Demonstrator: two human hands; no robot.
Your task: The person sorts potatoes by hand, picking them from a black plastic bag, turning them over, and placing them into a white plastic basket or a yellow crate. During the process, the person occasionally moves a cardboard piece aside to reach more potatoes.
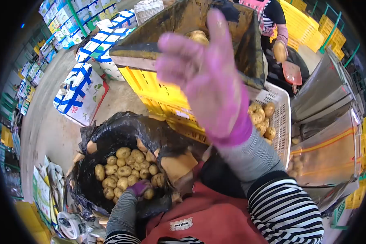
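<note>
My right hand (207, 75), in a pink-purple glove, is raised in front of the yellow crate with its fingers spread and nothing in its palm. Partly behind those fingers a potato (198, 37) shows against the crate's dark lining. Low on the left, my gloved left hand (139, 187) reaches into a carton lined with black plastic (128, 118). It is closed around a potato (149, 194) at the near side; its fingertips are partly hidden. Many potatoes (124, 171) lie in the carton beside it.
A yellow crate (142, 91) with a dark liner stands ahead. To its right is a white basket (284, 118) of potatoes. Taped cartons (79, 95) stand at left. Another person's gloved hand (279, 51) is near a red scoop (292, 73). Metal panels (325, 150) rise at right.
</note>
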